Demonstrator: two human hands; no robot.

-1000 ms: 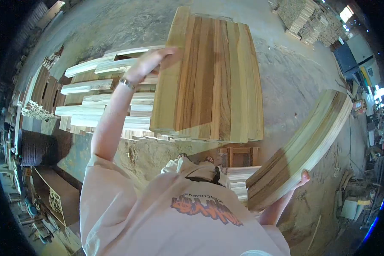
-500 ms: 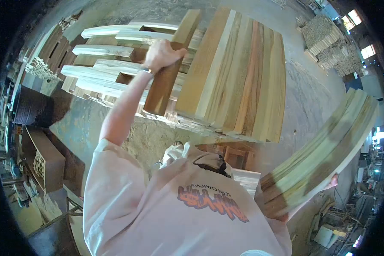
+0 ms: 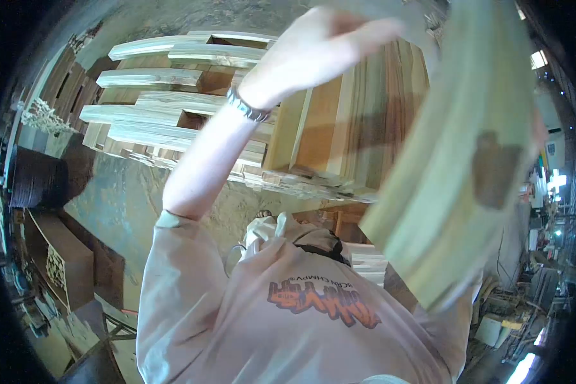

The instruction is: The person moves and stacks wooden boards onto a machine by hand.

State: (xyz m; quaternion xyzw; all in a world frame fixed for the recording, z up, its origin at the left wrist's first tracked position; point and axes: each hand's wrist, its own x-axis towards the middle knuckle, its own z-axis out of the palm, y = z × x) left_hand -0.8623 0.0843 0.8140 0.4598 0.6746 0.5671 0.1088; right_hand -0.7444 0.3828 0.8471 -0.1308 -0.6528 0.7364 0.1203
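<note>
My left hand (image 3: 329, 48), above a watch on the wrist, is raised over the stacked wood with its thumb stretched out and nothing visible in it. At the right, a wide striped wooden panel (image 3: 448, 173) is lifted close to the camera and blurred. A small blurred part of my right hand (image 3: 539, 134) shows at its far edge, gripping it; the fingers are mostly hidden. Behind both lie a stack of panels (image 3: 352, 121) and, left of it, a layered pile of pale and brown boards (image 3: 150, 78). A narrow board (image 3: 285, 131) lies at the stack's left side.
A brown open-ended box (image 3: 70, 262) with wood pieces inside stands at the left, below a dark round container (image 3: 38, 178). A metal frame (image 3: 118, 328) is at the lower left. Machinery and clutter (image 3: 499, 329) fill the lower right.
My left hand has let go of the narrow brown board and moved right and up. The panel in my right hand has risen and swung inward, now covering part of the stack.
</note>
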